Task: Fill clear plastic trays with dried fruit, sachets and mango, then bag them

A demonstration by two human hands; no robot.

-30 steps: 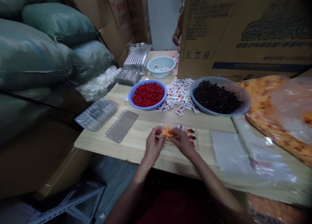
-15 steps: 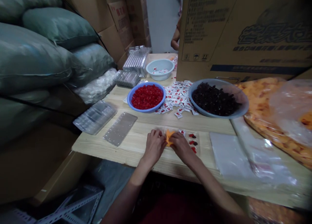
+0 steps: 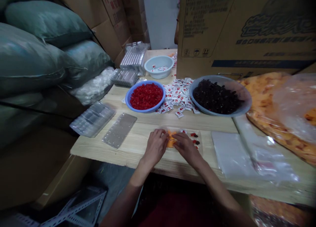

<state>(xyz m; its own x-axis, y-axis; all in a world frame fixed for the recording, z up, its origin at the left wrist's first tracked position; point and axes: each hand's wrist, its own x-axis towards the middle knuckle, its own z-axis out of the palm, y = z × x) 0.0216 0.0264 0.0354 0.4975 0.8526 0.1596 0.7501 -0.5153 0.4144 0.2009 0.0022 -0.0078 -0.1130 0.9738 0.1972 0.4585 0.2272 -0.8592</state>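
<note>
A clear plastic tray [image 3: 199, 134] lies near the table's front edge, with red and dark pieces in its right-hand compartments. Bright orange flat pieces [image 3: 171, 142] sit over the tray's middle, between my hands. My left hand [image 3: 156, 143] has its fingers curled in against the orange pieces from the left. From the right, my right hand [image 3: 184, 144] pinches at them with bent fingers. Small white-and-red sachets [image 3: 183, 131] show in the compartments just beyond my right fingers. My hands hide the tray's left part and much of the orange pieces.
Behind the tray stand a bowl of red pieces [image 3: 127, 97], a sachet pile [image 3: 176, 93] and a bowl of dark pieces [image 3: 248, 100]. A pale blue bowl [image 3: 159, 74] is farther back. Clear trays [image 3: 92, 118] lie left, plastic bags [image 3: 232, 154] right. A large carton [image 3: 222, 29] rises behind.
The fingers of my right hand have loosened and spread a little over the orange pieces. My left hand stays at their left side. The whole view has shifted slightly.
</note>
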